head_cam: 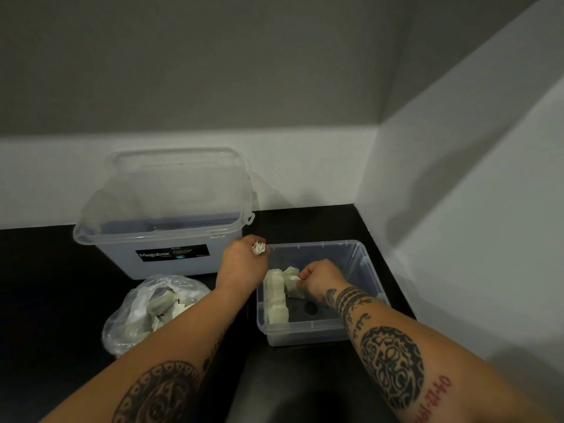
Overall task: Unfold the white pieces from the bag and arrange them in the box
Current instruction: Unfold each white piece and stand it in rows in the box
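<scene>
A small clear plastic box (363,264) sits on the black surface at the right. Inside it, along its left wall, stands a row of white pieces (276,296). My right hand (322,277) is inside the box, shut on a white piece (293,285) that touches the row. My left hand (242,265) hovers at the box's far-left corner, shut on a small crumpled white piece (258,248). A clear plastic bag (143,309) with several white pieces lies to the left of the box, partly behind my left forearm.
A larger clear storage bin (158,236) with a black label stands at the back left, its lid (177,178) tilted against the wall. White walls meet in a corner right behind and beside the small box. The black surface's right edge runs along the wall.
</scene>
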Demonstrator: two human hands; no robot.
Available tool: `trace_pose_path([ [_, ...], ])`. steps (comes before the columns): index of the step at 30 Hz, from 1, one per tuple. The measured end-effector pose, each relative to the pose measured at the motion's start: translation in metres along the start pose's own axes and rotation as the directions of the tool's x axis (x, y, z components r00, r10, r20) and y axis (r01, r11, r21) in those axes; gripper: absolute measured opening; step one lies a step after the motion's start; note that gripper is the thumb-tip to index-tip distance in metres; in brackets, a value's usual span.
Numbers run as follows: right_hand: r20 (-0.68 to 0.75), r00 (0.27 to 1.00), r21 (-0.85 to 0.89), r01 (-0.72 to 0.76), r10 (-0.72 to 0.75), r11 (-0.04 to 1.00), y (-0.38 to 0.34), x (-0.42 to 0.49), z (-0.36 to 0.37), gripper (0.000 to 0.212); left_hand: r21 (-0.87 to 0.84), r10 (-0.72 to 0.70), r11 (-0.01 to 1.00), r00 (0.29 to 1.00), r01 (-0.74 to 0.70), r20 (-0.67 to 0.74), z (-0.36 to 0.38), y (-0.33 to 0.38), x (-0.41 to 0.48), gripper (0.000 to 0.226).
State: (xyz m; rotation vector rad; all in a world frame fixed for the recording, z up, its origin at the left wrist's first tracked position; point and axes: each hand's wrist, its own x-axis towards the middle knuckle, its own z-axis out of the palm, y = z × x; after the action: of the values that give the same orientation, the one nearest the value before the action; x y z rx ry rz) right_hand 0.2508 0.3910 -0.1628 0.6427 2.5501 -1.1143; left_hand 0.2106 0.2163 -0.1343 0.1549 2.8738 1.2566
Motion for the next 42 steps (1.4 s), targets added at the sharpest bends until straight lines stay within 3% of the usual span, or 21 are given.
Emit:
trace_pose_path([
  [5,-0.007,1.000,-0.074,-0.011,0.011,0.997,-0.002,0.006,0.009,0.015,0.000,-0.029,1.000,0.999,0.029,0.027,0.001,-0.008,0.003,0.020],
  [11,-0.007,0.999,-0.045,-0.051,0.050,0.998,-0.005,0.012,0.010,0.019,-0.044,-0.056,0.997,0.998,0.057,0.017,-0.003,-0.004,0.002,0.015],
  [17,-0.013,0.988,-0.046,-0.153,0.153,0.987,-0.008,0.013,0.008,0.013,-0.207,-0.088,0.974,0.996,0.086,0.001,-0.011,0.014,-0.001,0.013],
  [20,-0.003,0.976,0.045,-0.216,0.216,0.975,-0.010,0.008,-0.001,0.022,-0.492,-0.160,0.854,0.985,0.167,0.057,-0.014,0.025,-0.004,0.005],
  [24,0.001,0.980,0.152,-0.197,0.199,0.969,-0.016,-0.003,-0.019,0.025,-0.758,-0.208,0.538,0.930,0.369,0.304,-0.018,0.037,-0.003,0.025],
  [27,-0.009,0.988,0.280,-0.144,0.153,0.949,-0.027,-0.015,-0.035,0.020,-0.811,-0.176,0.336,0.878,0.479,0.445,-0.019,0.045,-0.004,0.024],
  [30,-0.067,0.997,0.447,-0.006,0.040,0.895,-0.035,-0.029,-0.049,0.018,-0.787,-0.118,0.393,0.875,0.476,0.470,-0.014,0.045,-0.006,0.027],
  [34,-0.242,0.954,0.490,0.277,-0.176,0.827,-0.038,-0.047,-0.056,0.010,-0.757,-0.100,0.472,0.881,0.452,0.463,-0.009,0.045,-0.015,0.027],
  [39,-0.214,0.907,0.427,0.421,-0.363,0.800,-0.027,-0.066,-0.048,0.032,-0.754,-0.117,0.488,0.890,0.439,0.442,-0.006,0.048,-0.027,0.027],
  [42,-0.236,0.841,0.282,0.538,-0.486,0.794,-0.009,-0.073,-0.035,0.047,-0.723,-0.150,0.479,0.857,0.499,0.493,-0.003,0.047,-0.030,0.024],
])
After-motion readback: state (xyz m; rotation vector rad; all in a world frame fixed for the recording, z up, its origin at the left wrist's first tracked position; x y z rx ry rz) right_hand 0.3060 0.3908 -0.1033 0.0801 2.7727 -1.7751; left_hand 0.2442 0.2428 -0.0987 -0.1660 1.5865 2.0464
